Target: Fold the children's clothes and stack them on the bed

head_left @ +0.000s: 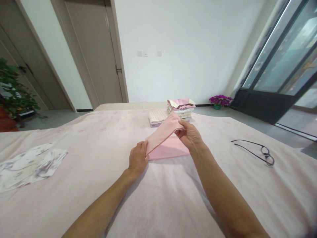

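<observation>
A pink cloth (169, 148), partly folded, lies on the pale pink bedspread (104, 185) in front of me. My left hand (139, 156) is closed on the near left corner of its raised layer, low against the bed. Higher up and to the right, my right hand (188, 133) pinches the other end of that layer and lifts it above the lower part. The fingertips beneath the fabric are partly hidden. Just behind the cloth sit a striped folded cloth (158, 115) and a taller stack of folded clothes (181, 107).
Black-framed glasses (264, 152) rest on the bed at the right. A crumpled white patterned garment (32, 165) lies at the left. Beyond the bed are a purple flower pot (220, 100), a closed door (94, 49) and a leafy plant (15, 89).
</observation>
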The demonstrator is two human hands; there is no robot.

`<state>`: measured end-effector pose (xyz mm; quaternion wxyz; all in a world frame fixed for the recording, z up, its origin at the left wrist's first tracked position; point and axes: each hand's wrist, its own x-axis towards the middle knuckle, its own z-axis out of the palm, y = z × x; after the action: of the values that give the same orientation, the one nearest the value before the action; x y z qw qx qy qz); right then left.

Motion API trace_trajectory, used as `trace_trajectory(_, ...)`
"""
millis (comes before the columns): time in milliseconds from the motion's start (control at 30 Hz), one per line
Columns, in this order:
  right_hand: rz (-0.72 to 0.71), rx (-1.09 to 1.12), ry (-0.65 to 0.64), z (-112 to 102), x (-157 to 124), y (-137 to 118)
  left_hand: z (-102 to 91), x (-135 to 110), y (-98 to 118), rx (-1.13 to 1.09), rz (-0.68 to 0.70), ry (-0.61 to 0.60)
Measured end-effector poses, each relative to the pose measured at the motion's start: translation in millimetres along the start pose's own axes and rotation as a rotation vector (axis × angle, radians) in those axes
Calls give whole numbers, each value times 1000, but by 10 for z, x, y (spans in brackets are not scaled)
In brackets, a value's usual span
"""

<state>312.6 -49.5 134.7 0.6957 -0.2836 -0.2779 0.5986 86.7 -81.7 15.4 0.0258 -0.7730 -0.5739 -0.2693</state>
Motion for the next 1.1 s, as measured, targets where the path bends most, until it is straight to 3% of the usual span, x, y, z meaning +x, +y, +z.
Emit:
trace_trajectory(100, -60, -112, 37, -195, 86, -156, 49, -5, 57, -4, 61, -24)
trace_trajectory(233, -82, -388, 130, -634, 194, -183, 104, -44, 69, 6, 185, -23)
trace_trajectory(367, -80, -883, 99, -1103, 235, -151, 165, -38, 47, 19, 297, -14)
trace_trajectory(467, -149, -1290, 53, -1326, 212, -147, 210, -19, 24, 23, 348, -21)
trace_trajectory(600, -197, -1701, 92, -1417, 158, -145, 244, -20, -9, 15, 381, -47)
trace_trajectory(700, -224, -1863, 72, -1421, 133, -142, 252, -35, -22, 1, 402, -70)
trace_trajectory(1100, -205, -2073, 21, -1537, 83, -92, 175, -73, -7, 10, 398, -180)
